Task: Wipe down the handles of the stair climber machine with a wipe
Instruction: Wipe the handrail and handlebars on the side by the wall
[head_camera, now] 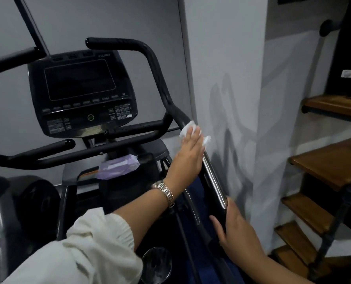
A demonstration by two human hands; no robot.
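The black stair climber has a console ringed by curved black handles. Its right handrail runs down toward me, black above and shiny metal lower down. My left hand, with a watch on the wrist, reaches across and wraps a white wipe around that rail, just below where the black handle bends. The wipe sticks out above my fingers and to their right. My right hand grips the lower end of the same rail, thumb on the inner side.
A purple pack of wipes lies on the ledge under the console. A white wall stands right beside the rail. Wooden stair treads climb at the right. Dark round weights sit at the lower left.
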